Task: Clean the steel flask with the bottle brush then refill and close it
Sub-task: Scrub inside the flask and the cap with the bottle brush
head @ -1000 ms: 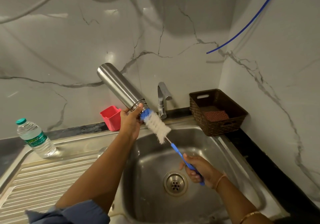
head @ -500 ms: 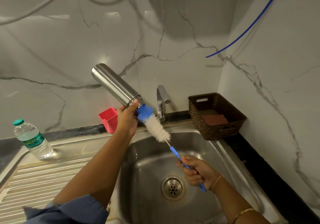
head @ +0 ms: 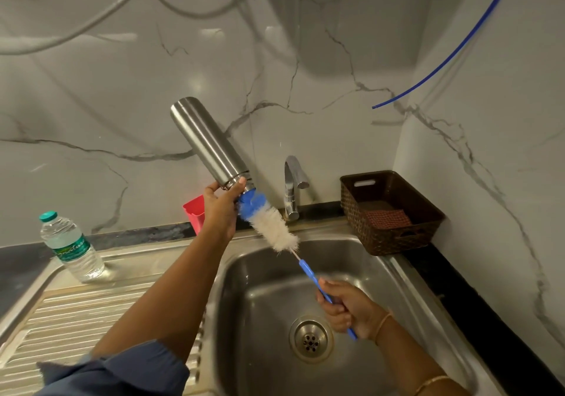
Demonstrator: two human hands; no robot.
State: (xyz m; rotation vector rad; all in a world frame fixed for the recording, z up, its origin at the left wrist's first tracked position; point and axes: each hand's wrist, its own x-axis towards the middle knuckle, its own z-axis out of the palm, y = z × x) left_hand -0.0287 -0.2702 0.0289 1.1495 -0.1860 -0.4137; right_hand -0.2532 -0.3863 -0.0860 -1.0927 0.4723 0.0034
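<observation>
My left hand (head: 220, 209) grips the steel flask (head: 204, 143) at its neck and holds it tilted above the sink, mouth pointing down to the right. The bottle brush (head: 272, 222) has white bristles with a blue tip, and the blue tip sits at the flask's mouth. My right hand (head: 348, 308) grips the brush's blue handle low over the sink basin (head: 263, 334). The flask has no cap on it and no cap is in view.
A chrome tap (head: 292, 187) stands behind the basin. A plastic water bottle (head: 68, 247) with a green cap stands on the drainboard at left. A red cup (head: 195, 215) sits behind my left wrist. A brown basket (head: 391, 212) with a cloth sits at right.
The brush has slid out a little, so more of its blue tip shows outside the flask's mouth. My right hand has drawn back towards me with the handle.
</observation>
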